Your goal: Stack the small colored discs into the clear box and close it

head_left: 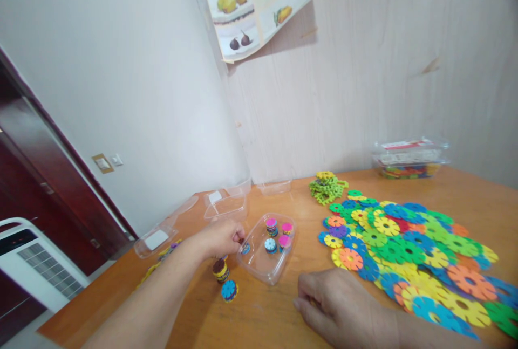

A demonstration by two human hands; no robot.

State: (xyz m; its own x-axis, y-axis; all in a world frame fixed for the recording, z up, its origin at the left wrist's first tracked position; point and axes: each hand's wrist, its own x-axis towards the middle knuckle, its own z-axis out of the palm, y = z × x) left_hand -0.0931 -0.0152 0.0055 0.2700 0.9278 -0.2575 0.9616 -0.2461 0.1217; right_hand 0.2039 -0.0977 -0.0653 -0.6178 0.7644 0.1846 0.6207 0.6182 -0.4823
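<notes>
My left hand (224,237) reaches over the left edge of a clear plastic tray (272,280), its fingers pinched on a stack of small notched discs (245,248), partly hidden by the fingers. Inside the tray stand several short disc stacks, among them a pink-topped stack (271,225) and a light-blue-topped stack (270,245). Below my left wrist, a brown-topped stack (220,270) and a blue-topped stack (229,290) are on the table. My right hand (338,303) rests on the wood right of the tray, fingers curled in, with nothing visible in them.
Large flower-shaped discs (421,252) spread over the table's right side. Behind them are a green linked pile (327,188) and a lidded clear box (410,159). Clear containers (226,206) and a labelled lid (156,239) lie at the back left. More small discs (168,252) lie behind my left forearm.
</notes>
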